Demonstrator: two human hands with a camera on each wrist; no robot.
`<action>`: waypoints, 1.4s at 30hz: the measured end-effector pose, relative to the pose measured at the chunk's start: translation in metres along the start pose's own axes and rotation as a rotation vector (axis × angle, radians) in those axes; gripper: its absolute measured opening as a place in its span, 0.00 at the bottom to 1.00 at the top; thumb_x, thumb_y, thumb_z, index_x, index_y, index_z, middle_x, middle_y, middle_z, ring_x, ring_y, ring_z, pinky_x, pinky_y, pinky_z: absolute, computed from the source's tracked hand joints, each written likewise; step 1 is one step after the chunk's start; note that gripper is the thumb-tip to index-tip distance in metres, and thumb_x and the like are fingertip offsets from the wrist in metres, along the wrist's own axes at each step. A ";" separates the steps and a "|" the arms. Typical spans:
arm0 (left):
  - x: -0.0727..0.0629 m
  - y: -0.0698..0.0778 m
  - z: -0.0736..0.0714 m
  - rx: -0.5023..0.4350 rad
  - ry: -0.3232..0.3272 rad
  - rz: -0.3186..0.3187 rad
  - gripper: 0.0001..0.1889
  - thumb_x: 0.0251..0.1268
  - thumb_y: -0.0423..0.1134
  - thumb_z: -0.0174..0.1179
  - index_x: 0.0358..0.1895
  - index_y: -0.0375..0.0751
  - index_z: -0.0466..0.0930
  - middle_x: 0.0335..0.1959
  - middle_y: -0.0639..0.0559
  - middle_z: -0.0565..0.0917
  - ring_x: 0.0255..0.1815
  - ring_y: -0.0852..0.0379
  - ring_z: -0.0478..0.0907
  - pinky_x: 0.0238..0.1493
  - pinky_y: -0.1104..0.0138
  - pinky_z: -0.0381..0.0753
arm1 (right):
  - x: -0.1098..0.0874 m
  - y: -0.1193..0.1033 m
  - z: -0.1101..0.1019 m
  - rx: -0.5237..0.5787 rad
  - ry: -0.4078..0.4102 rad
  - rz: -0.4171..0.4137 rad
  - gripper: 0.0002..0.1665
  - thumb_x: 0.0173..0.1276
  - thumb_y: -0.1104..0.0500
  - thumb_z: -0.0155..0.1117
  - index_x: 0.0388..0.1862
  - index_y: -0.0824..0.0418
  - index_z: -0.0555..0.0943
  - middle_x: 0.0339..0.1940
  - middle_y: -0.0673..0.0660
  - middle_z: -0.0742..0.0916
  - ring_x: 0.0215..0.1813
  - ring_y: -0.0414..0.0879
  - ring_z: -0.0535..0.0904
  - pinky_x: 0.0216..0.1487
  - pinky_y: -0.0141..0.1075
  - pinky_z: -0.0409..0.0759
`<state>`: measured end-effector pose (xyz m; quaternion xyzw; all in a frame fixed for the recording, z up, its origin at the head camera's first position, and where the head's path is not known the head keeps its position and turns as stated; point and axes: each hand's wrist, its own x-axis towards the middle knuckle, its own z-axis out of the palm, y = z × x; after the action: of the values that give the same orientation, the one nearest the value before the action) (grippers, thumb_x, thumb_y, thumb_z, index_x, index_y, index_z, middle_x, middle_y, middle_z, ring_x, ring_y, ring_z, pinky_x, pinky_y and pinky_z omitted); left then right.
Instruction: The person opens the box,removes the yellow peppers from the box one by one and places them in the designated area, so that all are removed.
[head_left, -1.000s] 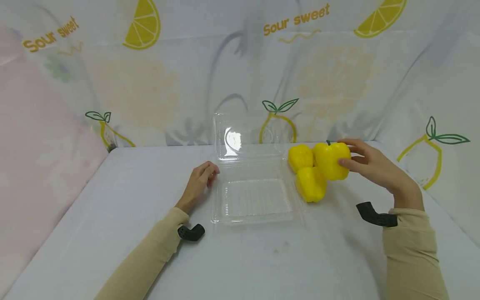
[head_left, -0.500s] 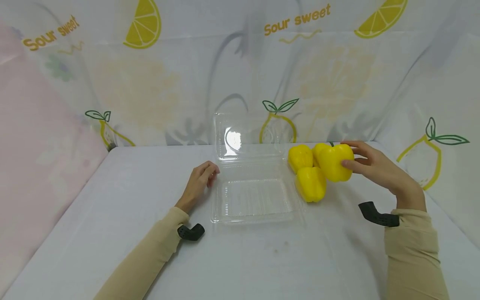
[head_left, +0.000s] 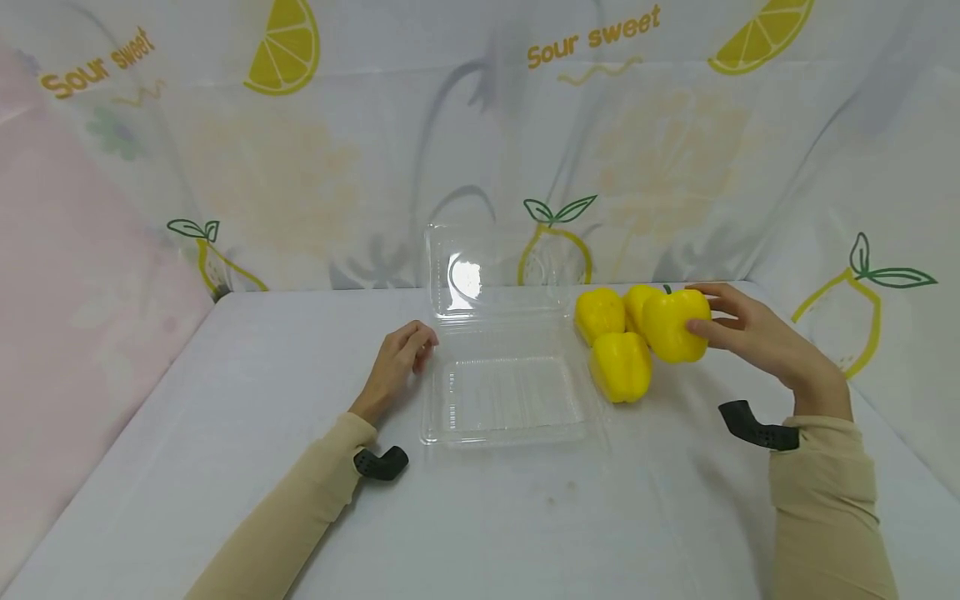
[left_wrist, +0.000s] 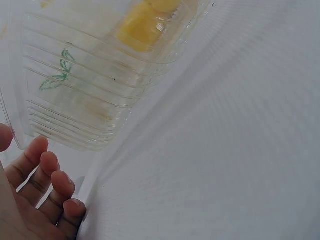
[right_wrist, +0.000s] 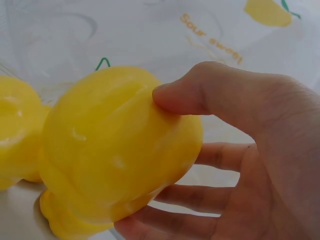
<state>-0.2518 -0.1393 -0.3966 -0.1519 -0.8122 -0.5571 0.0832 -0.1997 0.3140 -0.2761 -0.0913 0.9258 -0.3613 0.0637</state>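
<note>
A yellow bell pepper (head_left: 677, 327) with a green stem is in my right hand (head_left: 765, 337). In the right wrist view, the thumb presses one side of this pepper (right_wrist: 115, 140) and the fingers curl round the other. Whether its base is off the table cannot be told. Left of it are a front pepper (head_left: 621, 368), a back-left pepper (head_left: 599, 313) and a partly hidden one (head_left: 636, 302). A clear plastic clamshell box (head_left: 513, 435) lies with its lid (head_left: 495, 304) raised. My left hand (head_left: 401, 358) rests at its left edge, fingers relaxed, thumb and index beside the rim.
The white-covered table (head_left: 525, 533) carries the box and peppers. A printed lemon-pattern cloth (head_left: 390, 150) hangs behind and at the sides. The peppers stand close to the box's right edge. Black wrist devices (head_left: 381, 463) sit on both sleeves.
My right hand has shifted slightly to the right with its pepper, uncovering more of the pepper behind. The left hand, the box and the other peppers have stayed put.
</note>
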 end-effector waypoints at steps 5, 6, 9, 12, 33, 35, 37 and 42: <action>0.000 0.001 0.000 0.011 0.006 0.009 0.16 0.73 0.39 0.42 0.34 0.34 0.77 0.22 0.47 0.72 0.19 0.59 0.68 0.23 0.70 0.69 | 0.001 0.001 0.000 -0.002 0.000 -0.001 0.33 0.70 0.44 0.54 0.71 0.46 0.58 0.68 0.53 0.67 0.65 0.57 0.68 0.47 0.23 0.72; 0.000 0.001 0.000 0.009 0.008 0.008 0.16 0.72 0.39 0.42 0.34 0.35 0.77 0.22 0.47 0.72 0.19 0.59 0.68 0.23 0.70 0.69 | 0.001 0.002 0.000 -0.002 0.000 0.001 0.33 0.70 0.44 0.54 0.71 0.46 0.58 0.68 0.53 0.67 0.65 0.58 0.68 0.46 0.23 0.71; 0.000 0.001 0.000 0.005 0.008 0.007 0.16 0.73 0.39 0.42 0.34 0.35 0.77 0.22 0.47 0.72 0.19 0.59 0.68 0.23 0.70 0.69 | 0.001 0.003 0.000 -0.001 -0.002 0.003 0.33 0.69 0.43 0.54 0.71 0.45 0.58 0.67 0.53 0.67 0.65 0.59 0.68 0.47 0.23 0.71; 0.000 0.001 0.000 0.004 0.008 0.009 0.16 0.73 0.39 0.42 0.34 0.35 0.77 0.22 0.46 0.72 0.19 0.59 0.68 0.23 0.70 0.69 | 0.001 0.004 0.000 -0.001 -0.004 0.003 0.33 0.70 0.44 0.54 0.71 0.46 0.59 0.67 0.54 0.68 0.65 0.60 0.68 0.46 0.22 0.71; -0.009 0.036 -0.006 0.011 -0.030 -0.012 0.15 0.72 0.33 0.41 0.35 0.25 0.76 0.24 0.34 0.73 0.20 0.50 0.70 0.24 0.67 0.71 | 0.005 0.019 0.003 0.016 -0.091 0.032 0.37 0.71 0.45 0.52 0.73 0.55 0.54 0.68 0.66 0.66 0.60 0.54 0.73 0.55 0.44 0.78; -0.010 0.038 -0.006 0.017 -0.031 -0.008 0.15 0.71 0.33 0.41 0.35 0.25 0.76 0.24 0.32 0.73 0.20 0.49 0.70 0.24 0.67 0.71 | 0.004 0.020 0.003 0.019 -0.098 0.036 0.36 0.71 0.45 0.52 0.72 0.55 0.55 0.68 0.67 0.66 0.58 0.51 0.74 0.54 0.44 0.79; -0.010 0.038 -0.006 0.017 -0.031 -0.002 0.15 0.71 0.33 0.41 0.35 0.25 0.75 0.25 0.31 0.73 0.20 0.46 0.71 0.24 0.66 0.71 | 0.004 0.021 0.003 0.020 -0.104 0.040 0.36 0.71 0.45 0.52 0.72 0.56 0.55 0.68 0.67 0.66 0.56 0.47 0.76 0.53 0.43 0.79; -0.010 0.038 -0.006 0.008 -0.031 -0.003 0.16 0.72 0.34 0.41 0.35 0.25 0.76 0.25 0.28 0.73 0.23 0.37 0.70 0.24 0.65 0.71 | 0.004 0.024 0.004 0.029 -0.120 0.050 0.37 0.71 0.45 0.52 0.72 0.57 0.55 0.69 0.68 0.64 0.58 0.51 0.74 0.53 0.42 0.80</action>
<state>-0.2296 -0.1337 -0.3645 -0.1588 -0.8158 -0.5517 0.0703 -0.2061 0.3282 -0.2955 -0.0888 0.9169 -0.3671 0.1293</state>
